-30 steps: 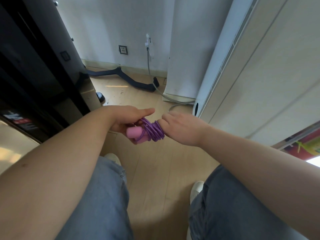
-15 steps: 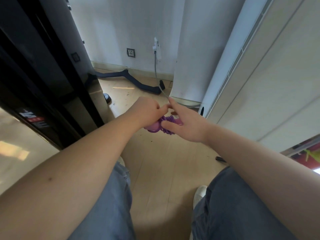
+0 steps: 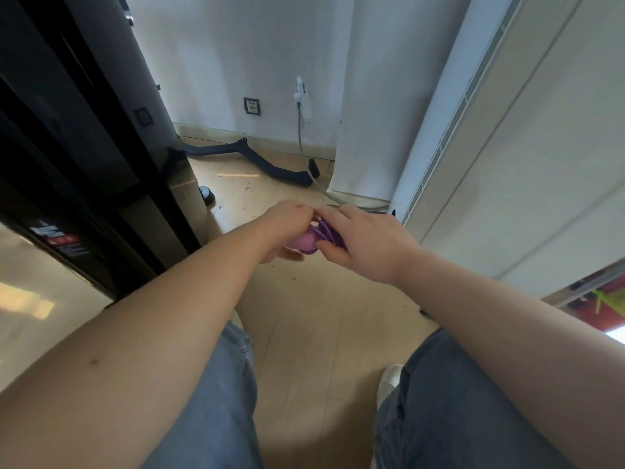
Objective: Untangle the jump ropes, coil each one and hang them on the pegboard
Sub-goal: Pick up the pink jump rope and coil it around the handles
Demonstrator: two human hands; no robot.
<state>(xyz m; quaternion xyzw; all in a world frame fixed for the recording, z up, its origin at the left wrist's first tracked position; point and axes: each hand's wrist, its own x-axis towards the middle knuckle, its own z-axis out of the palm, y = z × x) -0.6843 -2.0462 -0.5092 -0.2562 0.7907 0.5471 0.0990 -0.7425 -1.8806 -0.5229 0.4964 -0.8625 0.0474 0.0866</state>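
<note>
A purple jump rope [image 3: 323,233] is wound in tight turns around its pink handles [image 3: 304,243], forming a small bundle held above the wooden floor. My left hand [image 3: 285,221] grips the bundle from the left, fingers curled over its top. My right hand [image 3: 365,242] holds the coiled part from the right, thumb under it and fingers over it. Both hands touch above the bundle and hide most of it. No pegboard is in view.
A tall black cabinet [image 3: 84,147] stands at the left. A white panel wall [image 3: 507,164] runs along the right. A dark blue hose [image 3: 263,160] and a grey cable [image 3: 304,157] lie on the floor by the back wall. My knees in jeans fill the bottom.
The view has tilted up and the bundle has moved away from me. My hands closed over the coil; the left fingers, earlier pointing out, now curl over its top.
</note>
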